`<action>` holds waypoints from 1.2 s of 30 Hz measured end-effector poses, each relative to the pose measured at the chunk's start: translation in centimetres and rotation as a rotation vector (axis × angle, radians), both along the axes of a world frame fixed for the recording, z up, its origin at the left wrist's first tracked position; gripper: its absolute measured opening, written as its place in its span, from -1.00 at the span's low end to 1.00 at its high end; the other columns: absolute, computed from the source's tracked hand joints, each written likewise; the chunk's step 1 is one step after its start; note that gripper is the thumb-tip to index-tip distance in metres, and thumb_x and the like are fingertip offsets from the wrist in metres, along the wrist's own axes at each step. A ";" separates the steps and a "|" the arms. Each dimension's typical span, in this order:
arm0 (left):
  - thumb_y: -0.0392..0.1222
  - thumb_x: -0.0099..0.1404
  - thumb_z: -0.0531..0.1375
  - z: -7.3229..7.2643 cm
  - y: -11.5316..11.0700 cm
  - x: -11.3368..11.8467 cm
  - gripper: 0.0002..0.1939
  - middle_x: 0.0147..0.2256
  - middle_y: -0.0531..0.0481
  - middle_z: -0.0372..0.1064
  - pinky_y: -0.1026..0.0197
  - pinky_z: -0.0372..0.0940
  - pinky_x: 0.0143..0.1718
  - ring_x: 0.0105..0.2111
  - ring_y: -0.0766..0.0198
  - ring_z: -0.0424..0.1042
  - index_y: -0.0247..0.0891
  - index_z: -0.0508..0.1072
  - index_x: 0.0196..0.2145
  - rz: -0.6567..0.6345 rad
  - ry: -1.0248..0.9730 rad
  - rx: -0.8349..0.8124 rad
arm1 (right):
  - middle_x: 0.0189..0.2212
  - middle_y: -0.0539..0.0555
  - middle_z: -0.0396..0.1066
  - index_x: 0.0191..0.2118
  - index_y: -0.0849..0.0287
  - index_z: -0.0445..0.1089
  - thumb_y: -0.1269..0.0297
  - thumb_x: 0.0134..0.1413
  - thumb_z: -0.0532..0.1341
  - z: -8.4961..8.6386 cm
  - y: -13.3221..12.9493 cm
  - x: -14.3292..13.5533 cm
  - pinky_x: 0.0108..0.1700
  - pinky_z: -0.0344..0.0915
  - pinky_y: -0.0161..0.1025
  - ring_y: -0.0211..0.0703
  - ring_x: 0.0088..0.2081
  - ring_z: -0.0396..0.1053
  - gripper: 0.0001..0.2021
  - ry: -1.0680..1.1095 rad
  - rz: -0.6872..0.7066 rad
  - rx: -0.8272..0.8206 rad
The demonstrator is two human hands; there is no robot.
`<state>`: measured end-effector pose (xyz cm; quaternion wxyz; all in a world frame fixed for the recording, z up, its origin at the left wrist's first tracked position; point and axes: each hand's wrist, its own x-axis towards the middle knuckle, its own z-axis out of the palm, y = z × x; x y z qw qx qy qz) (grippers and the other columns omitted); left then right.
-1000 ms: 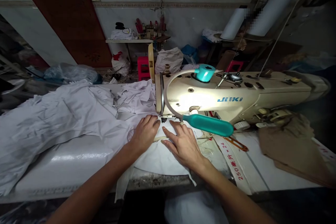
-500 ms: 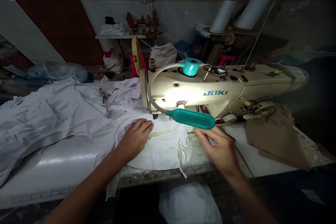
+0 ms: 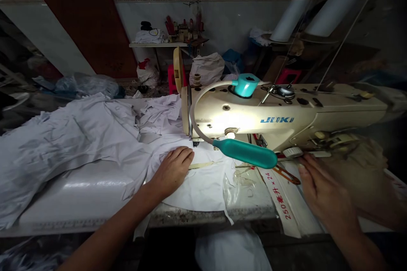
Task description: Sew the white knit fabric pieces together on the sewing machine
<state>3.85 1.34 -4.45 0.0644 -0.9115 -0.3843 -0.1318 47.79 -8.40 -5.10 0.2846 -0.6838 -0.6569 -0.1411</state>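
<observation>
My left hand [image 3: 173,171] lies flat, fingers stretched out, on white fabric [image 3: 197,190] just in front of the sewing machine's needle area. A narrow cream strip [image 3: 202,165] runs across the fabric from its fingertips. The cream sewing machine [image 3: 244,114] stands behind, and a teal lamp [image 3: 248,153] on a bent neck covers part of its bed. My right hand [image 3: 327,192] is at the right, fingers extended close to the machine's grey dial [image 3: 292,152] and brown cloth [image 3: 372,178]; whether it touches either is unclear. An orange-brown looped handle [image 3: 288,175] lies left of it.
White garments [image 3: 76,135] are heaped on the left of the table. A white strip with red print [image 3: 280,203] lies near the front edge at right. Large thread cones [image 3: 289,21] stand at the back right. White cloth [image 3: 227,247] hangs below the table edge.
My right hand has moved right, from beside the white fabric to the dial and brown cloth, uncovering the looped handle and red print. My left hand stays on the fabric. The view has shifted left.
</observation>
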 end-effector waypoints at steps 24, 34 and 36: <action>-0.48 0.42 0.06 -0.1 1.9 -1.0 -0.53 0.19 -0.22 0.42 -0.08 0.35 0.20 0.22 -0.03 0.33 -0.35 0.41 0.23 -0.095 -0.001 0.019 | 0.13 0.28 0.45 0.30 0.12 0.37 0.29 0.44 0.12 1.5 7.7 -21.5 0.15 0.39 0.07 0.15 0.13 0.40 -0.61 0.051 0.567 -0.299; -0.41 0.48 0.06 -0.2 2.2 -1.3 -0.57 0.19 -0.21 0.42 -0.08 0.38 0.19 0.22 0.00 0.35 -0.30 0.41 0.24 -0.101 -0.043 0.016 | 0.19 0.33 0.39 0.33 0.09 0.36 0.05 0.47 0.11 1.7 7.1 -22.0 0.15 0.34 0.09 0.22 0.16 0.34 -0.54 -0.028 0.546 -0.301; -0.42 0.47 0.05 -0.2 2.3 -1.4 -0.57 0.18 -0.19 0.43 -0.06 0.38 0.20 0.23 0.01 0.35 -0.29 0.41 0.24 -0.104 -0.049 0.021 | 0.19 0.34 0.38 0.33 0.09 0.37 0.05 0.46 0.11 1.5 7.3 -21.9 0.16 0.34 0.12 0.24 0.17 0.35 -0.54 -0.030 0.547 -0.308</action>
